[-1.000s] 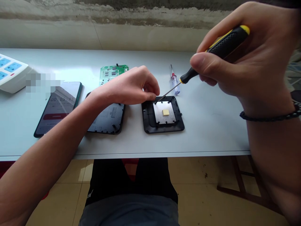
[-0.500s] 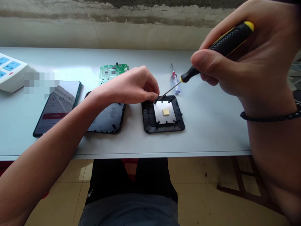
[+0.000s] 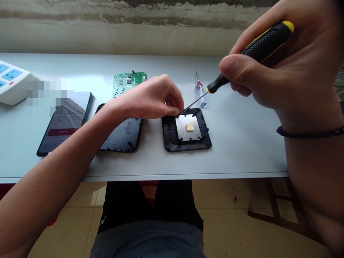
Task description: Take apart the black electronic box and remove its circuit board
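My right hand is wrapped round the black and yellow handle of a screwdriver. Its thin shaft slants down to the left, ending at the upper left corner of a silver metal plate. That plate, with a small yellow pad on it, sits in a black plastic cover on the table. My left hand is closed at the screwdriver's tip, thumb and fingers pinched together over the cover's top edge. What the pinch holds, if anything, I cannot make out.
Behind the cover lies a small clear-handled screwdriver. A second black cover and a green circuit board lie partly under my left arm. Further left are a phone showing a timer and a white power strip. The table's front edge runs nearest me.
My right hand and the screwdriver handle have shifted very slightly right. The left hand stays at the cover's top edge, fingers a little lower. The phone's timer has advanced.
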